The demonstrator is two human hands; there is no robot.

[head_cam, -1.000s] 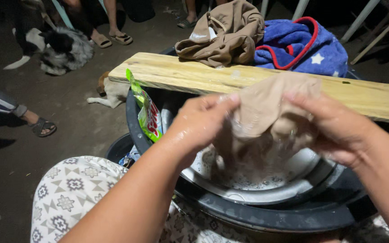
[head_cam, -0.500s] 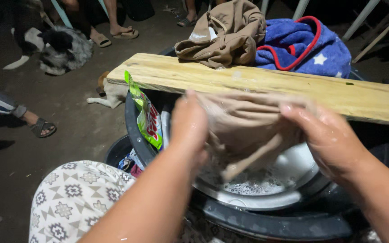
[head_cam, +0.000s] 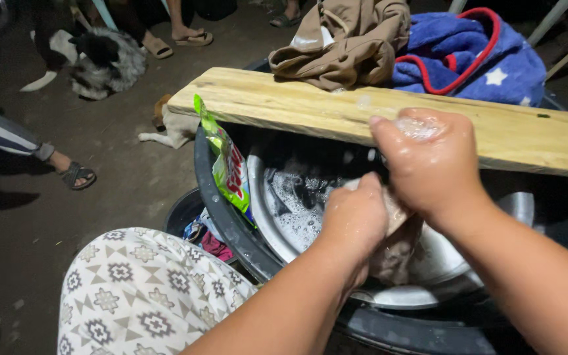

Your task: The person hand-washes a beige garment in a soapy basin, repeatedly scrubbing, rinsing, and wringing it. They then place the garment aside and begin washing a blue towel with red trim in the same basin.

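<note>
Dark dirt ground surrounds a metal basin (head_cam: pixel 428 292) of suds under a wooden plank (head_cam: pixel 297 108). Over the basin, the left hand (head_cam: pixel 356 220) and right hand (head_cam: pixel 428 167) are both clenched around a wet beige cloth (head_cam: pixel 396 253), bunched between the fingers.

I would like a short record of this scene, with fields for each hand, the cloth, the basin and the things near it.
left hand: grips the wet beige cloth, low in the basin
right hand: closed on the same cloth, soapy, above the left hand
basin: metal, holds suds, sits inside a dark tub
plank: pale wood, lies across the tub
on plank: tan garment, blue blanket
tub rim: green sachet
</note>
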